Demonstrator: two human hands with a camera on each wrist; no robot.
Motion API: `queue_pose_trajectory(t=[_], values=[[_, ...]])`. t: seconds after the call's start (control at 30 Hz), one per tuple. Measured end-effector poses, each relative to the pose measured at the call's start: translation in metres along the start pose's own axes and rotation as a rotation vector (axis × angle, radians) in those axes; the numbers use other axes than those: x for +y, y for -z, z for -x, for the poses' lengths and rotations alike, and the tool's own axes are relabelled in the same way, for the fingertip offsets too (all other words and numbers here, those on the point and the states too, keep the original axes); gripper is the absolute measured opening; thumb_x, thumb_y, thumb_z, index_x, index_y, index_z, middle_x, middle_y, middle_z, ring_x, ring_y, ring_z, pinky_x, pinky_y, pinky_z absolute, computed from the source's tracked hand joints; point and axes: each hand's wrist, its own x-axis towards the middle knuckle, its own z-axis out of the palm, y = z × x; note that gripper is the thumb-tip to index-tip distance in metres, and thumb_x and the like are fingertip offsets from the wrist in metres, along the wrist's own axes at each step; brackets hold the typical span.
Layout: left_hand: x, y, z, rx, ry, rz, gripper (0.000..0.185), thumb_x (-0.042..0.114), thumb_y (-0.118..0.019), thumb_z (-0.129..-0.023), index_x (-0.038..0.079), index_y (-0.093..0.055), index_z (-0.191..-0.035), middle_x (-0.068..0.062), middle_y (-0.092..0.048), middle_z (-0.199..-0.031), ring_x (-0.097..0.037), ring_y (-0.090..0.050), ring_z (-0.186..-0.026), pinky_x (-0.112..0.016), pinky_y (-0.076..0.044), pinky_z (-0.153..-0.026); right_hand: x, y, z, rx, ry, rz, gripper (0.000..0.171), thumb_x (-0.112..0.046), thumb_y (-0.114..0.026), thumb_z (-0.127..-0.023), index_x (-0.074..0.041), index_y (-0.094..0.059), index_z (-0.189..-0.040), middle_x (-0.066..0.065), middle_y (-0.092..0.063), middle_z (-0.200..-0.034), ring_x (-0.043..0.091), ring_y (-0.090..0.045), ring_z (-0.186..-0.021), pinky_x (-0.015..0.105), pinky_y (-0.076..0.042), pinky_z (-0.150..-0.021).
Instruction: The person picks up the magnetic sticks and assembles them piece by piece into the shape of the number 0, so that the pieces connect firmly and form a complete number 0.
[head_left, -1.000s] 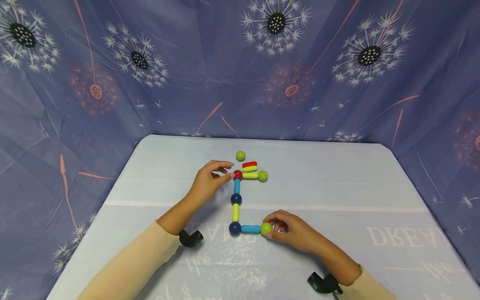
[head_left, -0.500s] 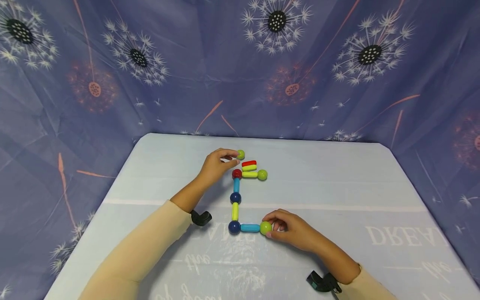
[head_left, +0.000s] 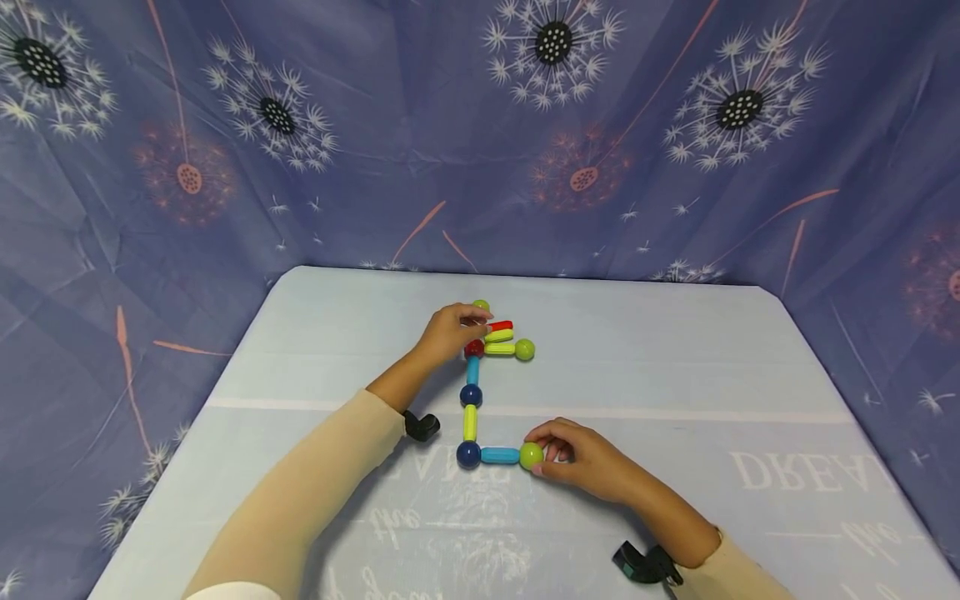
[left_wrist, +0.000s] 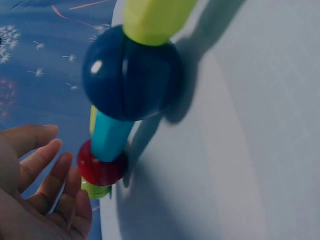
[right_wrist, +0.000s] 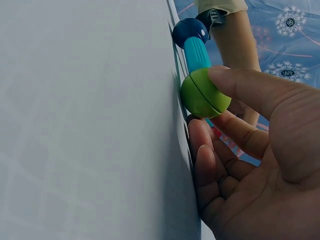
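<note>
In the head view a toy chain of balls and rods lies on the table: a red ball (head_left: 473,350), a blue rod (head_left: 472,371), a navy ball (head_left: 471,395), a yellow-green rod (head_left: 470,423), another navy ball (head_left: 468,454) and a blue rod (head_left: 500,456) ending at a green ball (head_left: 531,455). My right hand (right_wrist: 250,145) pinches that green ball between thumb and fingers. Over the far end hovers my left hand (head_left: 450,329), its fingertips beside a loose red rod (head_left: 502,326); contact cannot be told. Its fingers (left_wrist: 57,175) are loosely bent in the left wrist view.
Beside the red rod lies a loose yellow-green rod (head_left: 501,336). Another yellow-green rod (head_left: 499,349) joins the red ball to a second green ball (head_left: 525,349). Behind my left hand a further green ball (head_left: 481,305) is partly hidden. A patterned curtain (head_left: 450,150) hangs behind the white table (head_left: 675,350).
My left hand left the red ball, reached towards the far green ball, then came right to the red rod. My right hand stays on its green ball.
</note>
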Motion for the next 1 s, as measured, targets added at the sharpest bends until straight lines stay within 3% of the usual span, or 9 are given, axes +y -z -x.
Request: queue_pose_trajectory(t=[0.2,0.5,0.73,1.0], values=[[-0.006,-0.008,-0.006,-0.027,0.024,-0.028,0.023,0.022,-0.072,-0.094,0.016,-0.076,-0.116,-0.006,-0.069,-0.111,-0.020,-0.063,-0.099,-0.025,-0.052,-0.074,-0.001,0.001,0.000,-0.001,-0.002,-0.004,0.034,-0.032,-0.077,-0.090,-0.023,-0.067,-0.121,-0.004,-0.064,-0.106,0.006,-0.058,-0.088,0.021,-0.050,-0.077],[-0.009,-0.020,-0.007,-0.041,-0.057,-0.112,0.025,0.023,-0.070,-0.096,0.012,-0.075,-0.118,-0.008,-0.069,-0.113,-0.021,-0.065,-0.100,-0.030,-0.055,-0.081,-0.001,0.000,0.000,-0.003,-0.004,-0.005,0.034,-0.032,-0.077,-0.091,-0.023,-0.067,-0.122,-0.004,-0.064,-0.107,0.006,-0.058,-0.088,0.021,-0.050,-0.078],[-0.009,-0.024,-0.014,-0.045,-0.059,-0.162,0.025,0.021,-0.068,-0.097,0.010,-0.076,-0.117,-0.009,-0.071,-0.110,-0.020,-0.063,-0.087,-0.025,-0.052,-0.069,-0.001,0.000,0.000,0.004,-0.002,0.007,0.034,-0.033,-0.077,-0.090,-0.024,-0.067,-0.121,-0.005,-0.064,-0.106,0.005,-0.058,-0.088,0.021,-0.050,-0.078],[-0.007,-0.026,-0.022,-0.053,-0.023,-0.257,0.027,0.025,-0.070,-0.096,0.009,-0.076,-0.117,-0.006,-0.074,-0.115,-0.021,-0.065,-0.102,-0.033,-0.053,-0.087,-0.001,0.000,0.000,0.006,-0.001,0.013,0.034,-0.033,-0.077,-0.090,-0.023,-0.067,-0.121,-0.005,-0.064,-0.106,0.005,-0.058,-0.087,0.021,-0.050,-0.077]])
